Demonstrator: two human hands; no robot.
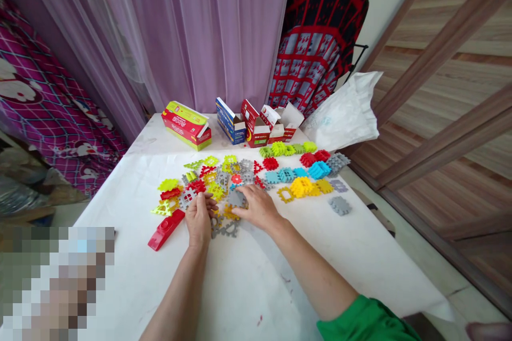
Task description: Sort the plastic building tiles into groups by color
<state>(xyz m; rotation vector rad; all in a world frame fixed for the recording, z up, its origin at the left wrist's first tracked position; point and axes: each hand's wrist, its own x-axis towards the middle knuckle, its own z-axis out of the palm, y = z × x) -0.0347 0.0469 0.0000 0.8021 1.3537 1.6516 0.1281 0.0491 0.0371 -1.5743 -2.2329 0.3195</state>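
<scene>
A mixed pile of toothed plastic building pieces (216,191) in grey, red, lime and yellow lies at the middle of the table. At the pile's near right side, my right hand (258,208) has its thumb and fingers around a flat grey toothed piece (237,199). My left hand (199,219) is at the pile's near left side with its fingers curled together; what they hold, if anything, is hidden. A grey windowed piece (187,198) lies just left of it. Close by on the table rests a red long plastic part (166,230).
Right of the pile, pieces are grouped by colour: lime (286,149), red (314,158), blue (319,170), yellow (302,186) and grey (340,205). Several cartons, including a red-and-lime box (186,125) and a blue box (231,121), line the back edge beside a white bag (346,112).
</scene>
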